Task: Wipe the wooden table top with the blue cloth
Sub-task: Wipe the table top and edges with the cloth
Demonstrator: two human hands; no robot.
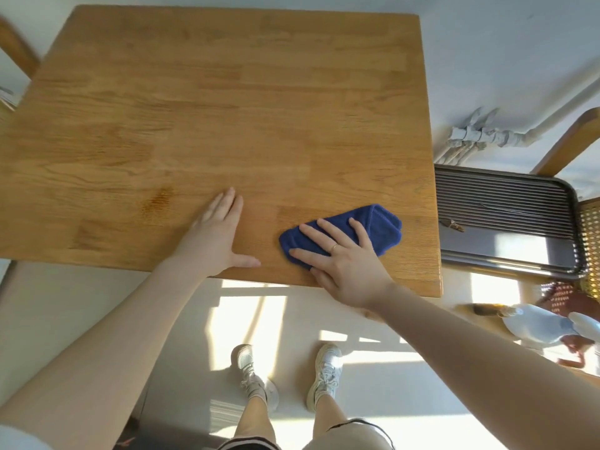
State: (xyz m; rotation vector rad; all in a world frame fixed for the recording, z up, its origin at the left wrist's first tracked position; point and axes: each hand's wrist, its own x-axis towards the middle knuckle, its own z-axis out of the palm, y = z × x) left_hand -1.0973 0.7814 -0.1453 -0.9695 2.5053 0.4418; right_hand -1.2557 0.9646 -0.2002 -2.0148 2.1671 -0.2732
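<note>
The wooden table top [211, 108] fills the upper part of the head view. A folded blue cloth [381, 224] lies near its front right corner. My right hand [341, 258] presses flat on the cloth with fingers spread and straight, covering its left half. My left hand [216, 237] rests flat on the bare wood to the left of the cloth, fingers straight, thumb out toward the cloth. A darker patch [159, 199] shows on the wood left of my left hand.
A dark ribbed tray [506, 222] sits on a cane-seat chair [589, 232] right of the table. A white spray bottle [539, 326] lies lower right. Pipes [480, 134] run along the wall. My feet [285, 375] stand on the floor below the table's front edge.
</note>
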